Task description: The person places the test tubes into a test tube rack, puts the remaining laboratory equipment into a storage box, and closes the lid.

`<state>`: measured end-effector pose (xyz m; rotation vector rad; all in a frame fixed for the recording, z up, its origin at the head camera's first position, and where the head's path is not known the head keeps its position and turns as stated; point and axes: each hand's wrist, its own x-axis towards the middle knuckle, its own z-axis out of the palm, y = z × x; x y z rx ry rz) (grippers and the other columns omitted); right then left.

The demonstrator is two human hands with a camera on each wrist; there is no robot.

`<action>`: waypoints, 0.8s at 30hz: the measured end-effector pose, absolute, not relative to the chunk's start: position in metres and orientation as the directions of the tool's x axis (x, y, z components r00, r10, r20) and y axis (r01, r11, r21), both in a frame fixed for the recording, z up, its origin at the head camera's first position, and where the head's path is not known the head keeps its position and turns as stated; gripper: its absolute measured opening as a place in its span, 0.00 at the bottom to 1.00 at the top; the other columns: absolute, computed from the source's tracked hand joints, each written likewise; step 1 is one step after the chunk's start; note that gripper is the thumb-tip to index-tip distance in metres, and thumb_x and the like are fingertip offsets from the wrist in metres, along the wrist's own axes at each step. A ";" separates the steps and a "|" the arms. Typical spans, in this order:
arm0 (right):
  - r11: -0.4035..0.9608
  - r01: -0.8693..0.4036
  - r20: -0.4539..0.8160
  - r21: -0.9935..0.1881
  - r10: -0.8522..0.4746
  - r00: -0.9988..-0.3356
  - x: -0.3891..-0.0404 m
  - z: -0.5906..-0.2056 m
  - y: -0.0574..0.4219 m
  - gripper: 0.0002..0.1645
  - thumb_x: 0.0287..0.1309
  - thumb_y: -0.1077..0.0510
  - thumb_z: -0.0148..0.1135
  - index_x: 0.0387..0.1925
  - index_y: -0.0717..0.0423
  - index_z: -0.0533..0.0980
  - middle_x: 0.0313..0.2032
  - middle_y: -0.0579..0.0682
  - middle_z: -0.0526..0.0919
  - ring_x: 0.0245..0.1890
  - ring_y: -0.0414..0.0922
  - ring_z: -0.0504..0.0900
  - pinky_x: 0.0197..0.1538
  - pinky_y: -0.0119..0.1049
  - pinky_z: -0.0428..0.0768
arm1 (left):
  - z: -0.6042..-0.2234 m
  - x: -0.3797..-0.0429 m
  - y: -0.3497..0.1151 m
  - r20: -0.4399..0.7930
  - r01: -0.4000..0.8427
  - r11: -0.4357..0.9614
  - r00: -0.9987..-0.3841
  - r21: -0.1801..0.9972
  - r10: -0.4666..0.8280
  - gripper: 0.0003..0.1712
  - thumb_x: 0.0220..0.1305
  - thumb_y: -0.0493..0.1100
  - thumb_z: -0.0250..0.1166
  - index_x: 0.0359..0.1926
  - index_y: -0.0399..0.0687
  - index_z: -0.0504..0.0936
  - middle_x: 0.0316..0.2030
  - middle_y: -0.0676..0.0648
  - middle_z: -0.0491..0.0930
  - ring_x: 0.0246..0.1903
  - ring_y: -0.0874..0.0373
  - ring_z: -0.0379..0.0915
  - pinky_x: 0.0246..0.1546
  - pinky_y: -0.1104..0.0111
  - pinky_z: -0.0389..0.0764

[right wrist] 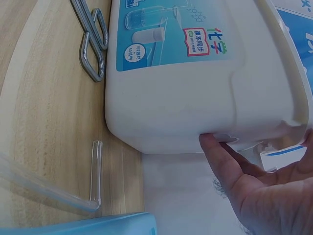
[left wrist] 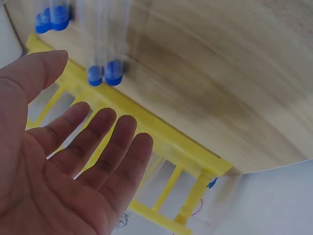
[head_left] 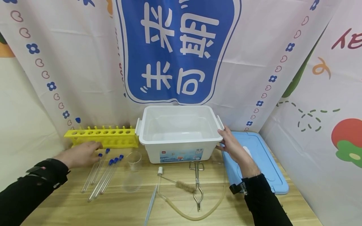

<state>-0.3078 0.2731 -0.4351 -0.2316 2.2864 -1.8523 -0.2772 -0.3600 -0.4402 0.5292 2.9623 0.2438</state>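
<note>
A white plastic bin [head_left: 178, 142] stands at the back of the table. My right hand [head_left: 233, 147] grips its right side, thumb over the rim by the handle and fingers [right wrist: 222, 159] against the outer wall beneath. On the left, my left hand [head_left: 82, 153] hovers with loosely bent, spread fingers and an empty palm, in front of a yellow test tube rack [head_left: 103, 138]. Several test tubes [head_left: 103, 180] with blue stoppers lie beside that hand. One more blue-stoppered tube [head_left: 78, 121] stands at the rack's left end.
A clear plastic beaker [head_left: 134, 161] stands right of the tubes. In front of the bin lie a tube brush [head_left: 185, 186], metal tongs [head_left: 197, 185], rubber tubing [head_left: 195, 217] and a thin pale stick [head_left: 150, 205]. A blue lid [head_left: 254, 163] lies at the right.
</note>
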 end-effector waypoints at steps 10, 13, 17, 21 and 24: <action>0.207 -0.004 -0.047 -0.978 -0.240 -0.970 -0.308 -0.435 0.272 0.49 0.96 0.38 0.41 0.99 0.40 0.31 0.95 0.67 0.48 0.92 0.75 0.60 0.85 0.78 0.70 | -0.454 -0.281 -0.366 -0.126 0.383 0.914 -0.908 0.136 0.399 0.23 0.71 0.39 0.79 0.60 0.30 0.85 0.50 0.33 0.90 0.46 0.45 0.88 0.51 0.44 0.93; 0.206 -0.006 -0.045 -0.979 -0.240 -0.970 -0.308 -0.435 0.272 0.49 0.96 0.37 0.41 0.99 0.40 0.31 0.95 0.67 0.48 0.92 0.75 0.60 0.85 0.77 0.70 | -0.454 -0.280 -0.365 -0.135 0.373 0.918 -0.911 0.131 0.390 0.22 0.71 0.39 0.78 0.59 0.29 0.85 0.49 0.34 0.89 0.45 0.45 0.86 0.51 0.45 0.92; 0.207 -0.009 -0.042 -0.978 -0.242 -0.969 -0.307 -0.436 0.272 0.49 0.96 0.37 0.41 0.99 0.40 0.32 0.95 0.67 0.48 0.92 0.75 0.60 0.85 0.77 0.71 | -0.452 -0.278 -0.363 -0.152 0.346 0.931 -0.920 0.118 0.361 0.22 0.72 0.40 0.79 0.57 0.29 0.84 0.48 0.34 0.89 0.45 0.43 0.86 0.53 0.42 0.93; 0.209 -0.013 -0.039 -0.978 -0.246 -0.968 -0.307 -0.436 0.273 0.49 0.96 0.36 0.41 0.99 0.40 0.32 0.95 0.67 0.49 0.92 0.75 0.60 0.85 0.78 0.70 | -0.451 -0.279 -0.363 -0.182 0.289 0.949 -0.934 0.125 0.308 0.18 0.72 0.40 0.79 0.53 0.31 0.84 0.43 0.37 0.89 0.42 0.46 0.82 0.50 0.44 0.92; 0.208 -0.011 -0.041 -0.978 -0.244 -0.969 -0.307 -0.436 0.273 0.49 0.96 0.37 0.41 0.99 0.40 0.32 0.95 0.67 0.49 0.92 0.75 0.60 0.85 0.78 0.70 | -0.451 -0.279 -0.363 -0.194 0.249 0.957 -0.942 0.148 0.275 0.16 0.73 0.39 0.78 0.49 0.33 0.83 0.39 0.40 0.86 0.39 0.47 0.78 0.46 0.49 0.89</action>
